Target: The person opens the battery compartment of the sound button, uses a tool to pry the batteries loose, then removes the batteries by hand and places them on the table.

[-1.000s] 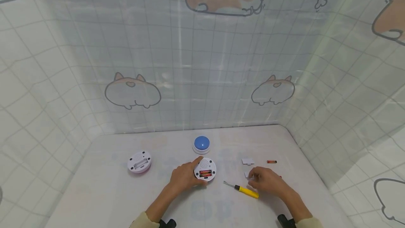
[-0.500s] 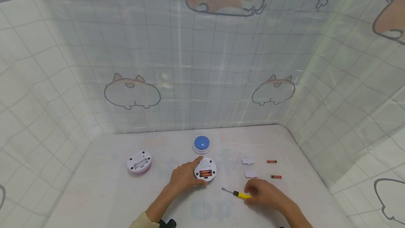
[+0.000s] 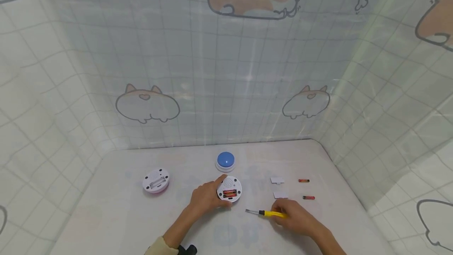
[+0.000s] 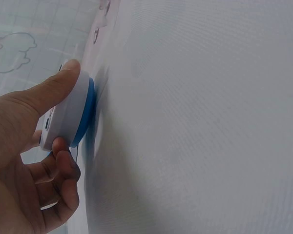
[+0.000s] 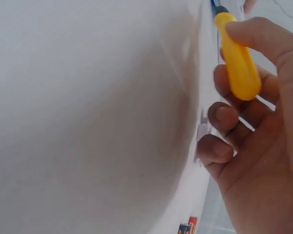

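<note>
My left hand grips the rim of a round white push-button device, which lies upside down with red batteries in its uncovered compartment. In the left wrist view the thumb and fingers hold its white casing, and a blue edge faces the table. My right hand pinches a screwdriver by its yellow handle between thumb and fingers. The metal shaft points left toward the device, apart from it.
Behind the held device stands a blue-topped button. At left an upturned device shows a bare battery compartment. Two white covers and two loose batteries lie at right on the white table. Patterned curtains surround the table.
My right hand has left the nearer white cover, moved down to the screwdriver and taken hold of its handle. The screwdriver has turned more level and shifted left. My left hand keeps its place.
</note>
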A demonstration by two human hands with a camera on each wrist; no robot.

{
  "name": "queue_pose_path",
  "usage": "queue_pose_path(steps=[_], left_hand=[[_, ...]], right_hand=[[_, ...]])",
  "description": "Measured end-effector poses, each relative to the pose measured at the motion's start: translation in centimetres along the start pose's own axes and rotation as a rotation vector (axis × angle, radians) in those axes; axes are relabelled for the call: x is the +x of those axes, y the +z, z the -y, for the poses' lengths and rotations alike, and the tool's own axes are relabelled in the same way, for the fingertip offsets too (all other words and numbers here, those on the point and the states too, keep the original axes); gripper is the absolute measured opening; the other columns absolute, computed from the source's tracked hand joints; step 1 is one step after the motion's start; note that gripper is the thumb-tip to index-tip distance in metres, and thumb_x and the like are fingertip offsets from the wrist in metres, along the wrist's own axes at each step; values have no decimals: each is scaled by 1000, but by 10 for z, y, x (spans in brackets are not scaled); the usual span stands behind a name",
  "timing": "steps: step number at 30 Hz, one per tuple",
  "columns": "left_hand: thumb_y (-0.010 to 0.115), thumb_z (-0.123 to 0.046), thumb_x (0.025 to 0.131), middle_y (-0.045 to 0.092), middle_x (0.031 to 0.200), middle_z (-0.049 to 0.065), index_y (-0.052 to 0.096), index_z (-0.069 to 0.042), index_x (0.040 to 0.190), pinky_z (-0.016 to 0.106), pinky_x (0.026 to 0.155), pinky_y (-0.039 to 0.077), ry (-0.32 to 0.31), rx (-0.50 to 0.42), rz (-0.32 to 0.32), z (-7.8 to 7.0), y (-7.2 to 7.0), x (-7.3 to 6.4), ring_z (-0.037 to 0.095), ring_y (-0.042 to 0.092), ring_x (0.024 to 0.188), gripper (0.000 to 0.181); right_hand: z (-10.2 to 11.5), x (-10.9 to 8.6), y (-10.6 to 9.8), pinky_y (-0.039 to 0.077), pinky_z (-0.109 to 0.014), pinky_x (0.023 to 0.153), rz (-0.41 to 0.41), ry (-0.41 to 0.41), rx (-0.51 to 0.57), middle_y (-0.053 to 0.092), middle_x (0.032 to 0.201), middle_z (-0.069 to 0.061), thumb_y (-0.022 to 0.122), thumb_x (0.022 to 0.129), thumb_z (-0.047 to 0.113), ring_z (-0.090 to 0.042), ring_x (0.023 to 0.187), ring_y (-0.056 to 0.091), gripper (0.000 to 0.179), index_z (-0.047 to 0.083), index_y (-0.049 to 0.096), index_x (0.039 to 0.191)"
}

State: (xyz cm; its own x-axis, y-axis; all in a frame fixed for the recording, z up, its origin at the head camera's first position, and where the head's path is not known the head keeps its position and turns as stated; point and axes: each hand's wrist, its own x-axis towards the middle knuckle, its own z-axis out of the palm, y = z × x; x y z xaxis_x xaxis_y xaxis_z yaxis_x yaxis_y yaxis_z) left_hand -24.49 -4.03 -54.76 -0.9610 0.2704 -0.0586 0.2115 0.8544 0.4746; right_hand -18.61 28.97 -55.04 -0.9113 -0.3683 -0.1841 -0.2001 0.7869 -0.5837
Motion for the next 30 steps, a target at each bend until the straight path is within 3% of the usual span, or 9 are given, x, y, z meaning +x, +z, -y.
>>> queue_pose_path(steps=[9,18,24,30], left_hand=[[87,-63,64,67,128,13,45,-25,151,53,77,49,17,7,-16,2,2,0,31,64,106,103],[86,-63,66,65,132,12,44,-25,152,58,83,49,13,-12,-4,4,5,0,34,63,113,103],[84,-67,65,64,133,11,43,-28,153,58,84,49,9,-7,-9,6,9,-1,33,62,115,104],[79,-72,68,66,130,9,44,-28,152,54,80,50,29,-8,-29,9,11,-3,28,64,108,101]], right_hand=[[12,8,-5,46,-26,69,-175,-61,192,65,87,13,73,93,36,-10,76,56,14,29,65,101],[31,20,-1,52,-24,74,-260,0,353,71,87,8,74,91,39,-19,82,62,24,21,66,103],[37,28,4,52,-26,72,-309,-61,394,74,87,10,70,94,23,-19,82,63,10,21,63,101],[43,33,10,53,-27,72,-372,-71,383,73,87,9,70,92,16,-17,81,64,12,20,62,100]])
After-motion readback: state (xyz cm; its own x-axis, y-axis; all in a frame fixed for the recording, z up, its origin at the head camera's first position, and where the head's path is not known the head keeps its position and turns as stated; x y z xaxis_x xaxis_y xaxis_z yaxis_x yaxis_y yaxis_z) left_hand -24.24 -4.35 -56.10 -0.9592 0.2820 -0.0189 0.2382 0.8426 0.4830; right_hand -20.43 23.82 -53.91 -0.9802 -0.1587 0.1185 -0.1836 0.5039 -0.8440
